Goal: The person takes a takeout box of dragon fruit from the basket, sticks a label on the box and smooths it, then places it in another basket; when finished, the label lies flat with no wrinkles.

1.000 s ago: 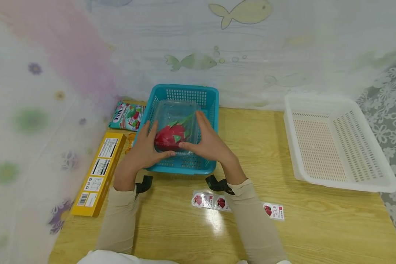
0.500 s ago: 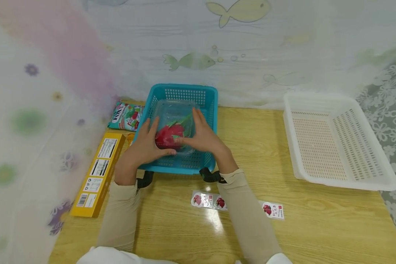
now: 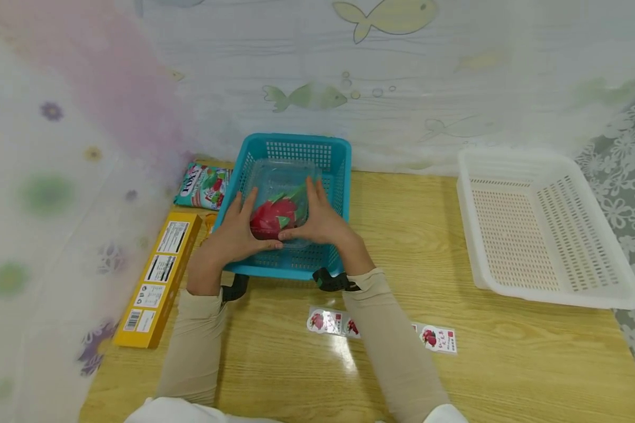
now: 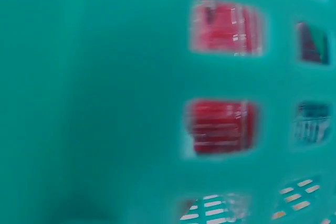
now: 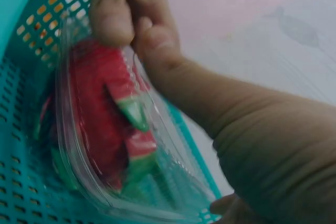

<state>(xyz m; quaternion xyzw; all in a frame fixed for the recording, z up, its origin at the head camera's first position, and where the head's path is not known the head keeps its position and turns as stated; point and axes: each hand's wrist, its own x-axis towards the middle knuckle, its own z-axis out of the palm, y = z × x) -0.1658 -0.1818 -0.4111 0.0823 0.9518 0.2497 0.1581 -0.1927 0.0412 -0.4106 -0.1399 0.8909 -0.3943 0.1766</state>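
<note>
A clear plastic clamshell box (image 3: 283, 171) with a red dragon fruit (image 3: 273, 217) inside sits in the blue basket (image 3: 291, 274). My left hand (image 3: 227, 239) grips the box's left side, thumb along the near edge. From the right, my right hand (image 3: 321, 222) holds the opposite side, its thumb meeting the left one at the near edge. Both thumbs show close together on the box's edge (image 5: 67, 114) in the right wrist view. The basket wall (image 4: 131, 87) fills the left wrist view, with red fruit (image 4: 223, 127) showing through its holes; the left hand is out of sight there.
A white basket (image 3: 555, 294) stands at the right. Dragon fruit stickers (image 3: 323, 321) lie in front, partly under the right sleeve (image 3: 394, 346). On the left are a yellow box (image 3: 159, 282) and a FOX'S candy bag (image 3: 203, 187). A patterned curtain (image 3: 402, 106) hangs behind.
My right hand has shifted slightly left along the box, bringing its thumb to the left thumb's tip. The left hand, the box and the basket have barely moved.
</note>
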